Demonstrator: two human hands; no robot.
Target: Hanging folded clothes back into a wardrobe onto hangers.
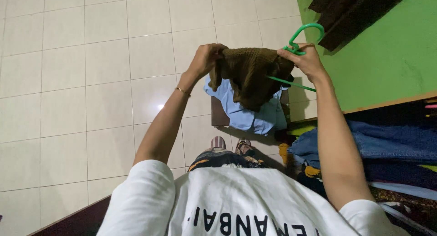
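From my feed, the left hand (pixel 207 58) has its fingers curled tight, pinching one edge of a brown knit garment (pixel 250 74). The right hand (pixel 306 59) is closed around the neck of a green plastic hanger (pixel 302 38) and grips the garment's other edge too. The garment hangs bunched between both hands, up above a light blue cloth (pixel 255 115) lying on a small stool (pixel 220 115) on the tiled floor (pixel 82 81).

Brown knitted garment (pixel 249 76) bunched over a green plastic hanger (pixel 300 42), hook upward.
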